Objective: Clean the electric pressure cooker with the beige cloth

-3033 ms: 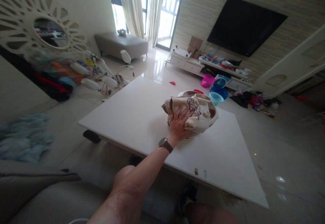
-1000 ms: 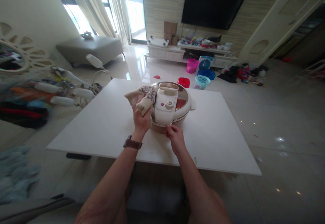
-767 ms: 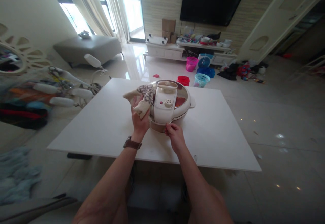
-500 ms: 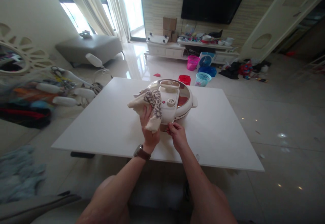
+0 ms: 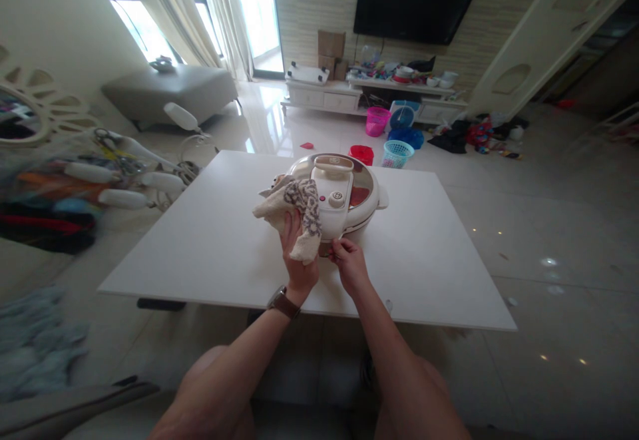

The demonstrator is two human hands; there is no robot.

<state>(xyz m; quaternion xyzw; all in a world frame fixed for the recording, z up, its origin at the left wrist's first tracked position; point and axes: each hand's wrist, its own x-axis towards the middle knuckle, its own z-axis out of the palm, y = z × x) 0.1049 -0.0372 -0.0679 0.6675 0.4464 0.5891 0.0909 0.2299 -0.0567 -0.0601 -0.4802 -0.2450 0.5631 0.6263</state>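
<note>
A white electric pressure cooker (image 5: 344, 194) with a shiny lid stands on the white table (image 5: 210, 247). Against its near left side, my left hand (image 5: 298, 253) grips a cream cloth (image 5: 279, 208) with a grey pattern, which covers part of the lid and front. My right hand (image 5: 349, 261) is closed in a pinch at the cooker's lower front edge. Whatever lies between those fingertips is too small to make out.
Beyond the table's far edge stand a red bin (image 5: 361, 155), a light blue basket (image 5: 398, 154) and a pink basket (image 5: 377, 121). A lamp with several white shades (image 5: 180, 116) is at the left. My knees are under the near edge.
My left hand and the cloth have shifted slightly right along the cooker's front. My right hand keeps its pinch at the same place. The whole view has moved a little.
</note>
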